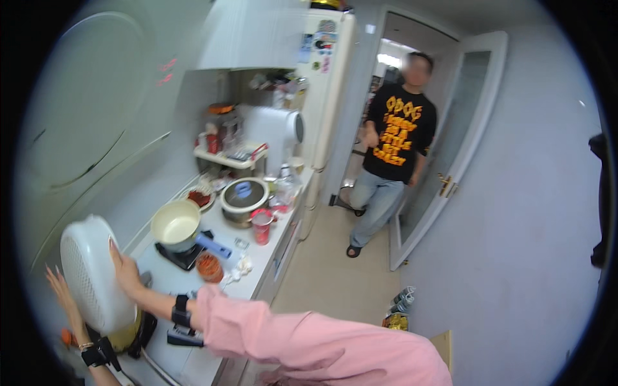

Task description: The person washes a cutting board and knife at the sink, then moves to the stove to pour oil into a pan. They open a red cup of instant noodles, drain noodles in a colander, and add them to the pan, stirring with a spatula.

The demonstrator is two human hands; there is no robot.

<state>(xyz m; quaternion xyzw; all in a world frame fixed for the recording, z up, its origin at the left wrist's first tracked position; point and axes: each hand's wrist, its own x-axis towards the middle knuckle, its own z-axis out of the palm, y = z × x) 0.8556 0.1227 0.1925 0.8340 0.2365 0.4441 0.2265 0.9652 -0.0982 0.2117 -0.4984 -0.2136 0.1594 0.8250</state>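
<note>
Between my two hands a white plastic basin or colander [94,270] with a perforated side stands tilted on edge, above a yellowish pot or pan [120,337]. My right hand [126,275], at the end of a pink sleeve, presses against its right side, thumb and fingers partly hidden. My left hand [65,294] is at its left side with fingers spread; whether it bears on the basin cannot be told. To the right, a cream saucepan [176,224] with a blue handle sits on a black stand [181,258], beside a jar of red food [209,268].
A lidded pot [244,207], a pink cup [261,229] and a plate of dark red food [199,198] stand farther along the counter. A small shelf [231,157] holds jars. A person in a black T-shirt [400,130] stands by the open door [449,144]. Bags lie by the wall.
</note>
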